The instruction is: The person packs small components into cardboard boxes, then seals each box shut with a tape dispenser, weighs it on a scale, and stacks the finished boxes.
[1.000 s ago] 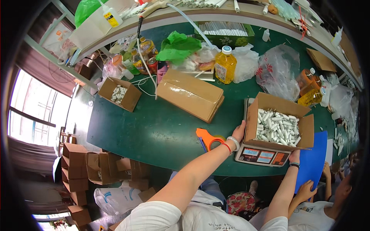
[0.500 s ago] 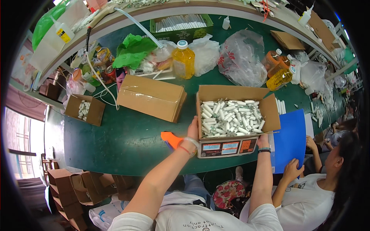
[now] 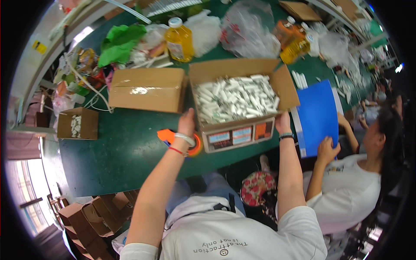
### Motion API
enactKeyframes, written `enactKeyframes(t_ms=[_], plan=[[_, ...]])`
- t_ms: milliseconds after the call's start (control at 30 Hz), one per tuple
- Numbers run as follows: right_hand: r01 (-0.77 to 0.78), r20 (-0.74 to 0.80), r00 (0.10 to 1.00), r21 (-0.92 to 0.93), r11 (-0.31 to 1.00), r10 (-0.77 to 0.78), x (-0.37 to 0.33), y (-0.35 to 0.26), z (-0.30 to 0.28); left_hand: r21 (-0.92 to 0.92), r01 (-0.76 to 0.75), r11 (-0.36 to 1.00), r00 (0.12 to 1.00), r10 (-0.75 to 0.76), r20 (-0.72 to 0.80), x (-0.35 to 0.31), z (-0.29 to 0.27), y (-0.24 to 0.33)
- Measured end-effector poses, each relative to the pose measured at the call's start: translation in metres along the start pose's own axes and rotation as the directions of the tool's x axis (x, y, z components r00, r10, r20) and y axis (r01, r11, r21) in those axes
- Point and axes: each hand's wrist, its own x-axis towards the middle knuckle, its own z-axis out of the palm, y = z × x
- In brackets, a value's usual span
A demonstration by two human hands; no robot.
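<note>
An open cardboard box full of small white cylinders rests on a digital weighing scale in front of me. My left hand is at the box's left side, its fingers stretched upward and open. It is at or very close to the cardboard, and blur hides whether they touch. On the other side my right hand lies by the box's lower right corner and the scale, fingers extended, the tips partly hidden by the box. An orange tape dispenser lies beside my left wrist.
A closed carton and a small box of white pieces stand to the left. Behind are yellow bottles and plastic bags. At the right, a co-worker's hand holds a blue folder.
The view has shifted, so the table and its things sit higher and more to the left. My hands remain at the box's two sides. The co-worker still holds the blue folder.
</note>
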Motion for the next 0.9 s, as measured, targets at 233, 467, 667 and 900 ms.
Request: enactKeyframes(t_ms=[233,467,667,900], plan=[[0.127,-0.324,0.934,-0.096,0.987,-0.152,-0.141,0.024,0.018,0.904,-0.402,-0.146,0.834,0.349,0.428,-0.126,-0.024,0.035],[-0.087,-0.136,0.989,-0.277,0.957,0.051,-0.237,0.105,0.033,0.943,-0.210,-0.258,0.905,0.312,0.287,-0.123,-0.037,0.016],[-0.057,0.241,0.942,-0.565,0.823,0.231,-0.256,0.121,0.067,0.965,-0.144,-0.220,0.852,0.468,0.234,-0.125,-0.112,0.047],[0.389,0.656,0.712,-0.666,0.636,0.251,-0.275,0.118,0.151,0.965,-0.238,-0.113,0.801,0.539,0.261,-0.138,-0.157,0.052]])
